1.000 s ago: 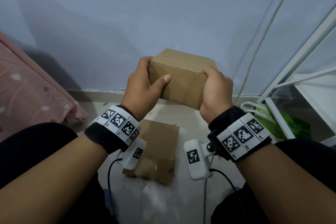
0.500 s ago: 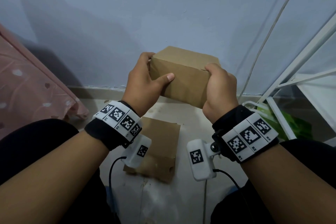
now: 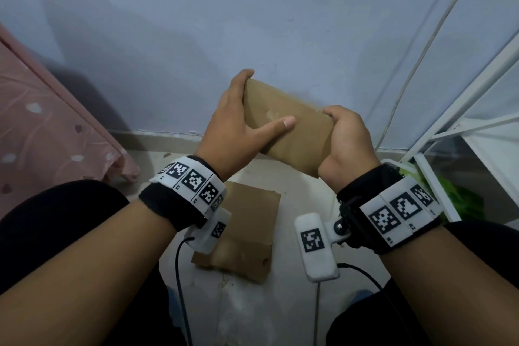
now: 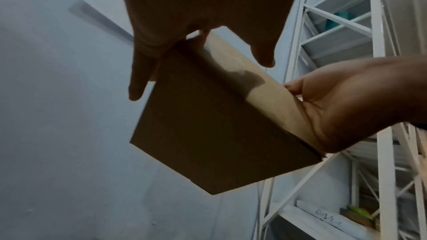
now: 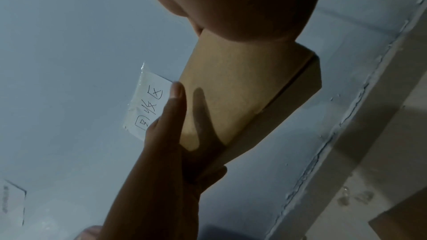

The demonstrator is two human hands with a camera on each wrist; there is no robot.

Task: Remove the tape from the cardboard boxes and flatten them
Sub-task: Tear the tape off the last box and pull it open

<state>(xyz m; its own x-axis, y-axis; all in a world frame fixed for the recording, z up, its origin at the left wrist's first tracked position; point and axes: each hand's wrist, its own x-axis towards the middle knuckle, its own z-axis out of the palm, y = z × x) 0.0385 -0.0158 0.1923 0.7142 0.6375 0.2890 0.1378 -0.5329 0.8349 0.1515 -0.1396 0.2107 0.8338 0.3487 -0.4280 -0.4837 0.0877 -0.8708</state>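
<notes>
while you hold the box [image 3: 292,132] up off the floor in front of the wall, your left hand [image 3: 236,132] is wrapped round its left end, fingers curled over the far edge and the thumb laid straight across the near face, pointing toward your right hand [image 3: 348,143]. that right hand clamps the opposite end, fingers hooked over the top edge and the palm pressed to the side. the box sits tilted between the two grips, its left end higher than its right. from the left wrist you see its dark underside [image 4: 208,130] running from your fingers to the other palm; from the right wrist you see a seam between flaps on the end below your palm [image 5: 245,98]. whether tape is on it you cannot tell. below your wrists, well apart from the held box, a flat cardboard piece [image 3: 247,230] lies on the floor. off past your right grip stands a white rack [image 3: 460,132], and beyond your left one hangs a pink cloth [image 3: 47,126].
</notes>
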